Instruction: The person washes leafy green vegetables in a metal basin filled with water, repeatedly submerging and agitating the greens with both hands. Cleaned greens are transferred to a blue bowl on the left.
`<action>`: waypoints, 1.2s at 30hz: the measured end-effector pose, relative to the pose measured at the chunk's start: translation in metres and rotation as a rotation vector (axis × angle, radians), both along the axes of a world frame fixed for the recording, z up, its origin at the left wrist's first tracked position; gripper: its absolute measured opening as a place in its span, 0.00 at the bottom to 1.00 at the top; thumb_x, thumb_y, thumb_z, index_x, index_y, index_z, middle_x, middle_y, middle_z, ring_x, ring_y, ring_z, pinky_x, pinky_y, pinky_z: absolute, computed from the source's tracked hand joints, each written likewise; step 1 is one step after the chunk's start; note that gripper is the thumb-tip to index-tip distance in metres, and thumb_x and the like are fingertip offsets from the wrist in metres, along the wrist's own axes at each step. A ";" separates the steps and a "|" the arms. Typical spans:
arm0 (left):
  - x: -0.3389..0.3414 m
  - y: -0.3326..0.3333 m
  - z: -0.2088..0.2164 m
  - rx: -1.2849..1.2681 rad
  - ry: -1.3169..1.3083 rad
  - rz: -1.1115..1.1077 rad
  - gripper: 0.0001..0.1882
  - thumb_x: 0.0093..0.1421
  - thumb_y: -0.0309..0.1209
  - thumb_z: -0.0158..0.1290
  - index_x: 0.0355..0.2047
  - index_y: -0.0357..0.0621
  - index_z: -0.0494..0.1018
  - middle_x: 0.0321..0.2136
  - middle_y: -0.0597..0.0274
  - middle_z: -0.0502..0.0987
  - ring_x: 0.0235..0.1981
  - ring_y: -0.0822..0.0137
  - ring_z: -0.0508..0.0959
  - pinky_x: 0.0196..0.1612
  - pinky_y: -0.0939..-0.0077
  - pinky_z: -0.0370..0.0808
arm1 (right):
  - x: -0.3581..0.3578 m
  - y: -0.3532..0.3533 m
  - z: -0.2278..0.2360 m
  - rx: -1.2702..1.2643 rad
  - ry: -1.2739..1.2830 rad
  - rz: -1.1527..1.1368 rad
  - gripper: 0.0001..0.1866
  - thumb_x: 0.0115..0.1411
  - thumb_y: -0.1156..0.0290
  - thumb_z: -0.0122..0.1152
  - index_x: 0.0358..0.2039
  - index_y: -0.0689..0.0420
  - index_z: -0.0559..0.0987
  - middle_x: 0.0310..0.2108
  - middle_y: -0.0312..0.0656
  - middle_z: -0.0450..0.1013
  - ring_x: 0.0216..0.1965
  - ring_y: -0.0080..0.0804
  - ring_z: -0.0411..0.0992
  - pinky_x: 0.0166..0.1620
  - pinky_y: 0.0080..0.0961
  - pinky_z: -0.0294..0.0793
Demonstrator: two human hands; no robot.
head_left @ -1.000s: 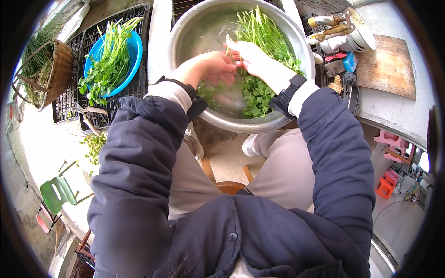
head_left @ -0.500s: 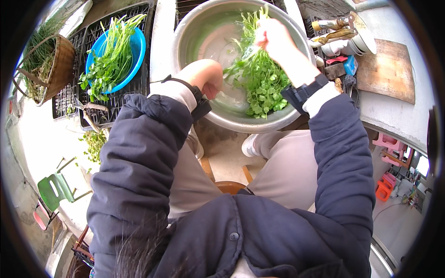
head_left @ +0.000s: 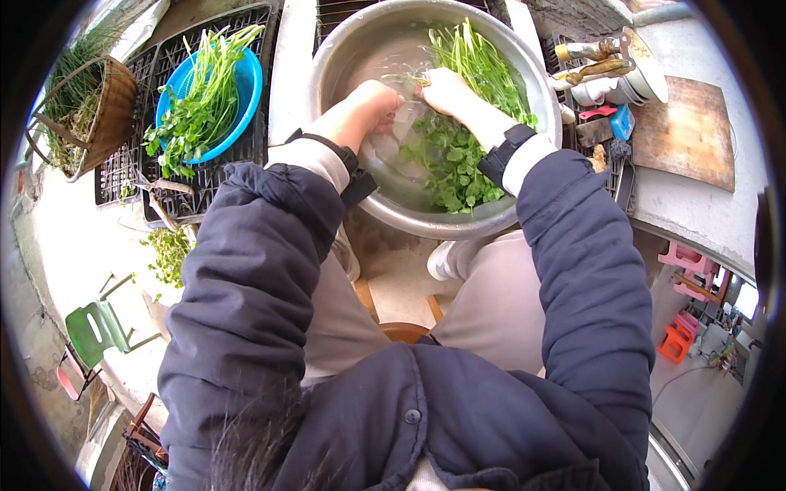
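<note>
The right hand [head_left: 449, 92] curls beside thin stems; the left hand [head_left: 377, 105], at its nine o'clock, is loosely bent. I cannot tell whether either grips. Leafy greens [head_left: 457, 162] lie from one to five o'clock inside the metal basin [head_left: 438, 227]: likely light, slippery, easily bruised, best held by the stems. A blue basket [head_left: 250, 86] sits at the basin's nine o'clock.

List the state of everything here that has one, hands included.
Metal basin: holding water and greens
Basin greens: loose, along its right side
Blue container: heaped with leafy stalks, some over the rim
Wicker basket: filled with grassy plants
Cutting board: lying flat
Left hand: over basin, grip unclear
Right hand: by the greens, grip unclear
</note>
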State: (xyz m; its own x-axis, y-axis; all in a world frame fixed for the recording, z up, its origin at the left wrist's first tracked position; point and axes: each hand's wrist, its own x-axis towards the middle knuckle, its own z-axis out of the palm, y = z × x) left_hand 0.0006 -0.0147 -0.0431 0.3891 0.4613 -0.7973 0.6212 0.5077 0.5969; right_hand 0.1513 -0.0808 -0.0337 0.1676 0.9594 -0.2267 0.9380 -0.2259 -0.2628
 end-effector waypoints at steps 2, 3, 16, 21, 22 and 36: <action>0.001 0.001 0.009 -0.096 -0.089 0.136 0.11 0.64 0.32 0.51 0.44 0.42 0.75 0.38 0.57 0.77 0.37 0.60 0.78 0.42 0.60 0.78 | 0.008 -0.003 0.016 -0.169 0.684 -0.186 0.16 0.58 0.62 0.61 0.42 0.58 0.79 0.31 0.40 0.75 0.28 0.26 0.70 0.26 0.20 0.69; 0.000 0.001 0.014 -0.145 -0.144 0.213 0.10 0.64 0.32 0.51 0.44 0.43 0.75 0.38 0.58 0.77 0.36 0.62 0.77 0.43 0.60 0.77 | 0.011 -0.005 0.027 -0.285 1.012 -0.292 0.15 0.59 0.62 0.61 0.43 0.57 0.79 0.30 0.36 0.75 0.25 0.18 0.67 0.21 0.13 0.65; -0.004 0.008 0.021 0.099 -0.411 0.127 0.11 0.65 0.26 0.48 0.47 0.36 0.70 0.39 0.54 0.79 0.34 0.61 0.82 0.37 0.71 0.82 | -0.003 -0.031 0.044 -0.182 1.138 -0.545 0.14 0.63 0.63 0.56 0.43 0.60 0.77 0.30 0.37 0.75 0.23 0.14 0.63 0.18 0.06 0.54; -0.002 0.007 0.015 0.051 -0.085 -0.066 0.14 0.63 0.28 0.51 0.47 0.35 0.70 0.36 0.54 0.79 0.28 0.60 0.82 0.32 0.69 0.81 | -0.025 -0.030 0.022 -0.333 1.012 -0.560 0.08 0.66 0.67 0.51 0.40 0.56 0.74 0.26 0.32 0.71 0.21 0.12 0.63 0.16 0.05 0.54; -0.002 0.007 0.016 0.076 -0.013 -0.084 0.14 0.62 0.28 0.52 0.47 0.34 0.70 0.35 0.54 0.79 0.29 0.59 0.82 0.32 0.68 0.82 | -0.025 -0.030 0.023 -0.340 1.072 -0.565 0.08 0.66 0.67 0.51 0.40 0.56 0.74 0.26 0.31 0.71 0.21 0.12 0.63 0.16 0.05 0.54; -0.004 0.019 0.026 -0.142 -0.532 0.497 0.09 0.68 0.32 0.46 0.42 0.39 0.69 0.34 0.61 0.74 0.39 0.64 0.79 0.48 0.57 0.77 | -0.009 -0.038 0.045 -0.128 1.320 -0.512 0.17 0.66 0.59 0.53 0.48 0.57 0.76 0.34 0.34 0.71 0.29 0.14 0.64 0.21 0.06 0.58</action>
State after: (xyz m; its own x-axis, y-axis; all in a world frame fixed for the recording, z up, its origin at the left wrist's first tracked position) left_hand -0.0038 0.0043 -0.0176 0.5115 0.5901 -0.6246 -0.0564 0.7484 0.6608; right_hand 0.1424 -0.1188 0.0114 0.0850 0.8196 -0.5666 -0.1666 -0.5489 -0.8191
